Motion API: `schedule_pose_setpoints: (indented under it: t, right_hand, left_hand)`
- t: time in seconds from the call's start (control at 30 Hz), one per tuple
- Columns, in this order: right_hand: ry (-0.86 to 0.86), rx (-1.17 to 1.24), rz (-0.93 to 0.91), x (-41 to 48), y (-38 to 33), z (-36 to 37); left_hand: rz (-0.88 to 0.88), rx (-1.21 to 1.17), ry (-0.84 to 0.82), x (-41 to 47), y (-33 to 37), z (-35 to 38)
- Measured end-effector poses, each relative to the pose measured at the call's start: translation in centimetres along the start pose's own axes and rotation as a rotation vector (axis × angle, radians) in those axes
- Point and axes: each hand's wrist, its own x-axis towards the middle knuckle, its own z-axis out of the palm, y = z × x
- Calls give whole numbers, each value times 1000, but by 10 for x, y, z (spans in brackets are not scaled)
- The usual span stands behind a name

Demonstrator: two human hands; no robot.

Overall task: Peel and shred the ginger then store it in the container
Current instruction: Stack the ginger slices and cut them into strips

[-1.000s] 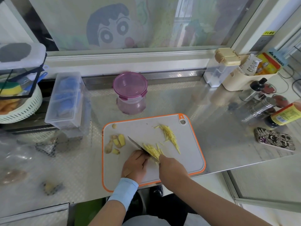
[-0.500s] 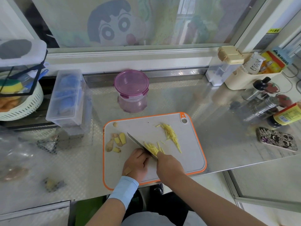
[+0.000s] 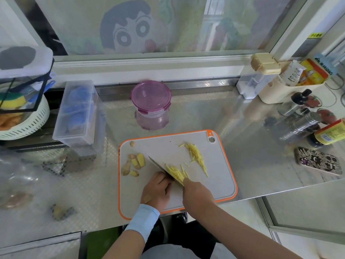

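Note:
A grey cutting board with an orange rim (image 3: 226,152) lies on the steel counter. My right hand (image 3: 197,195) grips the handle of a knife (image 3: 157,165), whose blade points up and left across the board. My left hand (image 3: 156,189), fingers curled, holds ginger down right against the blade; that piece is mostly hidden. Fine ginger shreds (image 3: 176,172) lie along the blade's right side, and a second pile of shreds (image 3: 196,156) sits further right. Unshredded ginger pieces and peel (image 3: 135,163) lie at the board's left. The container with the purple lid (image 3: 150,99) stands closed behind the board.
A clear plastic box (image 3: 76,113) and a white basket (image 3: 24,126) stand at the left. Bottles and a shaker (image 3: 298,126), a cream holder (image 3: 280,90) and a patterned phone (image 3: 319,163) sit at the right. More ginger scraps (image 3: 61,212) lie on the counter's left.
Both hands and the knife stay at nearly the same spot on the board. Only the view has shifted slightly.

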Motion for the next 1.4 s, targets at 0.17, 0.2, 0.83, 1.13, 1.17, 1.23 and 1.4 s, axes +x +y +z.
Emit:
schedule_pose_setpoints:
  t: [0.17,0.2,0.83,1.13,1.17,1.23,1.4]
  right_hand:
    - [-19,17,-3,8,-11,-4]
    - [-17,19,-7,8,-11,-5]
    - [6,45,3,0,3,4]
    - [13,60,-16,3,8,2]
    - [16,57,-16,1,9,2]
    - [16,52,-16,-3,10,4]
    - [-6,43,0,3,7,4]
  left_hand:
    - [31,10,10,2,-2,0]
    - [23,7,18,2,-2,0]
    - [-6,-14,6,3,1,-3]
    - [5,3,35,3,0,-2]
    - [7,3,42,4,0,-2]
    - [8,6,51,4,0,-2]
    - [-2,-12,24,4,1,-3]
